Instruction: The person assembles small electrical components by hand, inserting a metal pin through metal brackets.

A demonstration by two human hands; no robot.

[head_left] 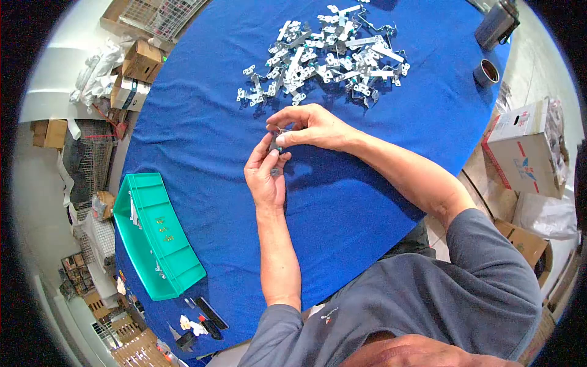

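Over the middle of the blue bench (342, 202), my left hand (266, 176) and right hand (310, 126) met, both grips pinched on one small metal part (278, 142) held just above the cloth. Pile of loose metal brackets (327, 52) lay beyond, near my right fingers. Green tray (160, 235) sat well left. Dark cylinder (496, 23) and tape roll (487, 72) at far edge. Nothing blocked the hands.

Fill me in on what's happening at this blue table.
A person seated at the blue table holds a small metal part between both hands, the left hand below and the right hand pinching it from above. A pile of similar metal brackets lies farther away from the person, and a green tray sits to the left.
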